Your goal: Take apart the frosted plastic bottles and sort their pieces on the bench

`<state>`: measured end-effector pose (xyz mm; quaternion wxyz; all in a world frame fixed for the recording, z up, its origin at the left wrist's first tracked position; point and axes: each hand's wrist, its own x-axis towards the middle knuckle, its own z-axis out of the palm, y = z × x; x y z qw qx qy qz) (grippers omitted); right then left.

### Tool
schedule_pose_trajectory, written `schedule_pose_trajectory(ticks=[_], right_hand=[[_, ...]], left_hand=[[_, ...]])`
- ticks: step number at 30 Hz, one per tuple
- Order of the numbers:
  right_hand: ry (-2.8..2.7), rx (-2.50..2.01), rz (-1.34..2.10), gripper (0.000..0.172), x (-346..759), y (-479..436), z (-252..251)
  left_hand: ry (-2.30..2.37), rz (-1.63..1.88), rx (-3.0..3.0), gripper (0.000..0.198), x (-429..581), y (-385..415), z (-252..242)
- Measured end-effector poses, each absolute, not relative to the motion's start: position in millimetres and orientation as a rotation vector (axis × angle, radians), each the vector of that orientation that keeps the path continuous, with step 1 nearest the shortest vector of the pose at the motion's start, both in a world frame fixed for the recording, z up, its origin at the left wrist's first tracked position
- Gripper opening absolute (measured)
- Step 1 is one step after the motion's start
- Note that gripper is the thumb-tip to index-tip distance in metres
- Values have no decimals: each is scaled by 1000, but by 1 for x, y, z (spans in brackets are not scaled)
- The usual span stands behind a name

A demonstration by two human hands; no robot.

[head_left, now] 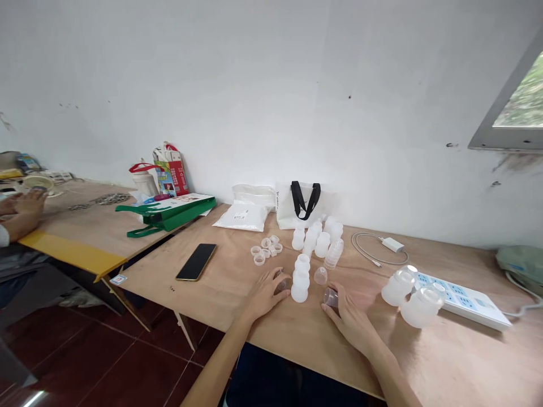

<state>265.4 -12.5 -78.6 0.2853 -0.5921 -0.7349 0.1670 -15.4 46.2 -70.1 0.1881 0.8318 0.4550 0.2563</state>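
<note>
My left hand (pixel 266 293) is closed round a small clear plastic cap (pixel 281 282), its fingers partly covering it. A similar clear cap (pixel 330 298) lies on its side in the grip of my right hand (pixel 348 317). Between the hands stands a milky-white bottle shape (pixel 300 281) with bulging sides; whether it is one piece or a stack, I cannot tell. Just behind my right hand a clear domed cap (pixel 321 276) rests on the wooden table (pixel 237 265). Several translucent rings (pixel 266 252) are grouped beyond my left hand.
White bottles (pixel 322 244) cluster at the back, before a white bag (pixel 288 206). To the right, two capped bottles (pixel 419 308) stand beside a power strip (pixel 466 302) and a charger cable (pixel 360 249). A phone (pixel 197 262) lies left. Another person's hand (pixel 31 203) shows far left.
</note>
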Motion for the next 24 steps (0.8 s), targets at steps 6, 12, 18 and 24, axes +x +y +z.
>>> schedule_pose_trajectory(ticks=[6, 12, 18, 24], right_hand=[[-1808, -1645, 421, 21, 270, -10, -74], [-1825, -1559, 431, 28, 263, -5, -65], [-1973, -1512, 464, 46, 259, -9, -73], [-2062, -1573, 269, 51, 259, -9, -77]], left_hand=[[1314, 738, 2346, 33, -13, 48, -75], [1299, 745, 2385, 28, -14, 49, -78], [1269, 768, 2362, 21, -14, 51, -78], [1268, 773, 2345, 21, -12, 50, -76]])
